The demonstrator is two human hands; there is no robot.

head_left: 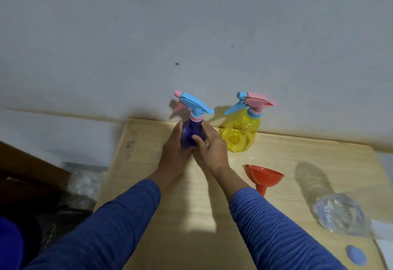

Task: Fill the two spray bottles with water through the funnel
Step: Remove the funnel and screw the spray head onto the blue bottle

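On the wooden bench (148, 184), left hand (174, 152) and right hand (212, 150) form a closed grip around the upright purple spray bottle (191, 131). Just right: yellow spray bottle (240, 135). Nearer, right: clear water bottle (340, 216), orange funnel (265, 178), blue cap (356, 256).

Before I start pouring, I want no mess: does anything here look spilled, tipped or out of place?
No spill shows. The orange funnel lies tipped on its side on the table, in neither bottle. The clear water bottle appears uncapped, with a blue cap lying loose nearby. Both spray heads remain on the purple bottle and yellow bottle.
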